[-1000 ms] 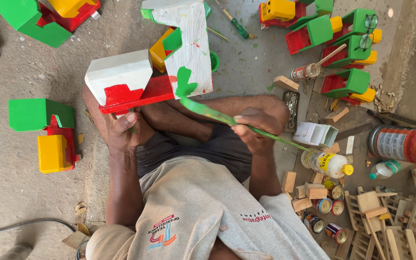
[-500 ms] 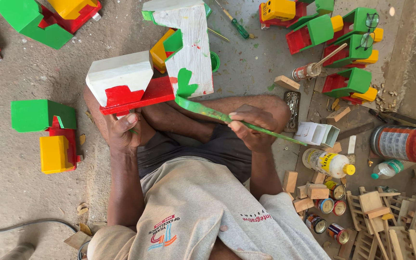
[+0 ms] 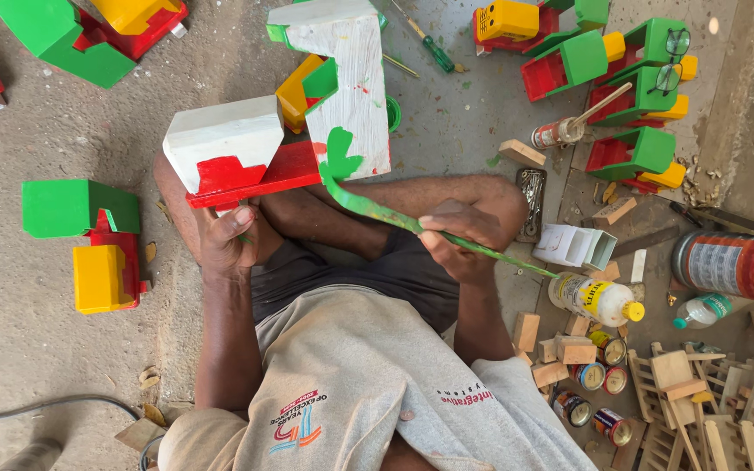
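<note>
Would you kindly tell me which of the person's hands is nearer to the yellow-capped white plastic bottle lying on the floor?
The right hand, holding the green-smeared paintbrush, sits just up-left of the yellow-capped white plastic bottle. The left hand grips the white-and-red wooden toy, much farther away.

A bare grey concrete floor (image 3: 37,349) is seen, dusty and paint-flecked. Finished green, red and yellow toy trucks (image 3: 89,240) are scattered over it at left and top right. Small wooden blocks (image 3: 560,349), little paint tins (image 3: 591,375), a yellow-capped glue bottle (image 3: 595,299) and a green-handled screwdriver (image 3: 429,48) are laid at right.
</note>
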